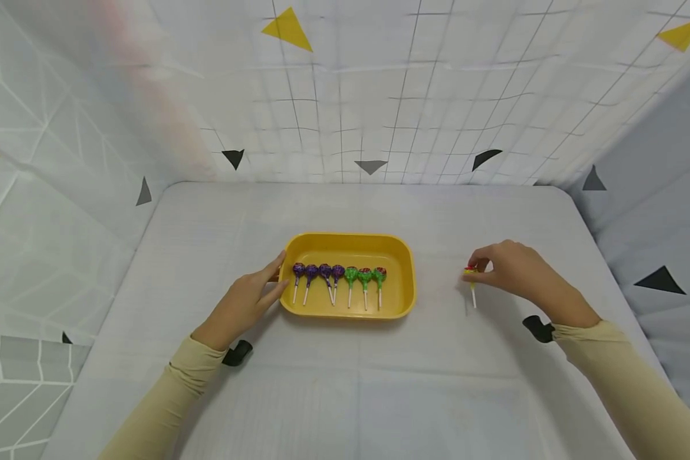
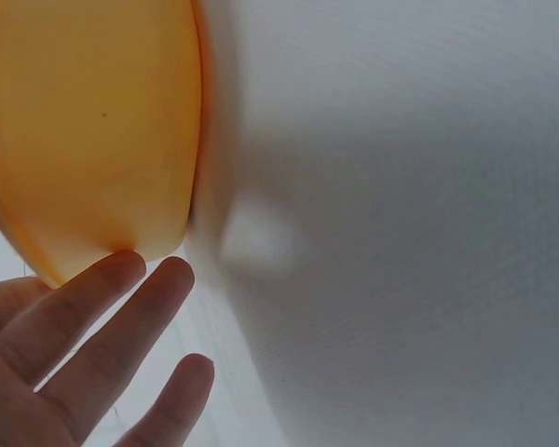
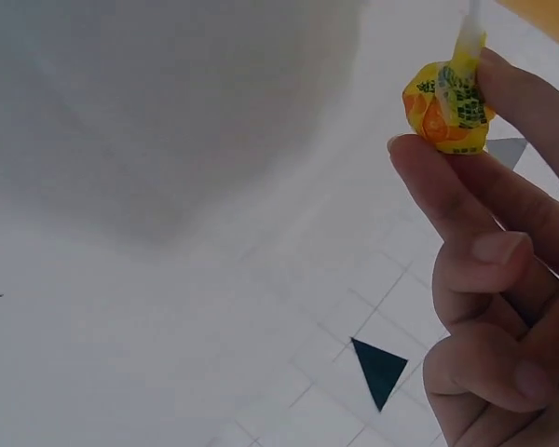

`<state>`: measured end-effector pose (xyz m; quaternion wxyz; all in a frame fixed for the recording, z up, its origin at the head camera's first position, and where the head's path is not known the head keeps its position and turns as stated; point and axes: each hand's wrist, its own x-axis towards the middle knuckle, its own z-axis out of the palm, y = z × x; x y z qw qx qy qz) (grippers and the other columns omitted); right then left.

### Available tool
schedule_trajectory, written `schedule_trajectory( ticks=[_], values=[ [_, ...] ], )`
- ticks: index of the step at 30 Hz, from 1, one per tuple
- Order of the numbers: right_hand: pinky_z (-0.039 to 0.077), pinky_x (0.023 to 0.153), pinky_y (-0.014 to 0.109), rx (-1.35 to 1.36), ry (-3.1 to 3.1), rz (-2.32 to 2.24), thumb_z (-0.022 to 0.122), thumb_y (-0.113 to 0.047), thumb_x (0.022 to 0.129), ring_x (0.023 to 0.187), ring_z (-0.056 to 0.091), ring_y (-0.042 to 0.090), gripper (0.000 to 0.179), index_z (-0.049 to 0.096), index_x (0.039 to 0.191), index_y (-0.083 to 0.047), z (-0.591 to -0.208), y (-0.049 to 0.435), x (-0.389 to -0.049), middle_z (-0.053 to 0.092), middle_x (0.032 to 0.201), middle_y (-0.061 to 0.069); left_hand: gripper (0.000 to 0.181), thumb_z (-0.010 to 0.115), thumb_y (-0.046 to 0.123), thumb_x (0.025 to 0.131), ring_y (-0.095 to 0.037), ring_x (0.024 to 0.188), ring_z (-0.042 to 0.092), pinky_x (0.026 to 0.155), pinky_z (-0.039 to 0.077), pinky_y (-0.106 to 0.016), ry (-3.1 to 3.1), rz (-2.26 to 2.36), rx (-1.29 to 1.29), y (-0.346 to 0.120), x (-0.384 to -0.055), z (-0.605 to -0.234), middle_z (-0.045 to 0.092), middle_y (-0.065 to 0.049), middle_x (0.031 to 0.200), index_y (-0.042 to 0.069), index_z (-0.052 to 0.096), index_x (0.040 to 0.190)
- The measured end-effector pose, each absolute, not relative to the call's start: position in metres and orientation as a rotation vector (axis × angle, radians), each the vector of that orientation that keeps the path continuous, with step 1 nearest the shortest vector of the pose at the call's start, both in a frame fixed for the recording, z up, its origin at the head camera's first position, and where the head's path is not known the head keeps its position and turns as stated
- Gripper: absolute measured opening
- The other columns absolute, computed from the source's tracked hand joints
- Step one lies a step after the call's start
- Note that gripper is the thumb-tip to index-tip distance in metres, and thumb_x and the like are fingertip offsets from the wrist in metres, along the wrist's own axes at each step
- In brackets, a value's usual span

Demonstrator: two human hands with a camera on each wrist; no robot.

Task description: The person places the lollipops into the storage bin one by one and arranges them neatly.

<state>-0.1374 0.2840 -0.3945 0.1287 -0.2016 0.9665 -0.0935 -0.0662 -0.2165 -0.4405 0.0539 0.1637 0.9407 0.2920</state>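
In the head view, my left hand (image 1: 243, 305) rests against the left end of a yellow tray (image 1: 405, 306). Its fingers are straight and spread, with fingertips (image 2: 121, 265) at the tray's outer wall in the left wrist view. Inside the tray, several purple-wrapped lollipops (image 1: 324, 271) and three green-wrapped lollipops (image 1: 365, 275) lie in a row, sticks toward me. To the right of the tray, my right hand (image 1: 514, 275) pinches a yellow lollipop (image 3: 447, 107) by its wrapped head between thumb and fingers. Its white stick points down toward the table.
A white cloth covers the table (image 1: 345, 396). Behind it rises a white grid-patterned curtain (image 1: 362, 96) with yellow and dark triangles. More hanging fabric (image 1: 655, 211) borders the right side. A dark wrist device (image 1: 537, 329) shows below each hand.
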Motion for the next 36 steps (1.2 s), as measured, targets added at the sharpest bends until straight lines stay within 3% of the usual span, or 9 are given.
schedule_trajectory(
  ticks=[18,36],
  values=[
    [0.049,0.062,0.028,-0.664,2.804,-0.376,0.084,-0.041,0.086,0.074,0.063,0.009,0.02,0.08,0.093,-0.023,-0.364,0.237,-0.139,0.077,0.085,-0.011,0.064,0.051,0.038,0.11,-0.03,0.126,0.067,0.11,0.051,-0.052,2.871,0.894,0.508,-0.217,-0.065,-0.441,0.067,-0.014,0.14,0.016,0.027,0.165],
    [0.051,0.062,0.028,-0.805,2.761,-0.367,0.083,-0.04,0.087,0.073,0.062,0.009,0.021,0.08,0.095,-0.021,-0.359,0.192,-0.144,0.075,0.083,-0.01,0.063,0.051,0.037,0.11,-0.03,0.127,0.067,0.111,0.05,-0.052,2.865,0.909,0.5,-0.216,-0.065,-0.44,0.066,-0.014,0.141,0.016,0.028,0.164]
  ],
)
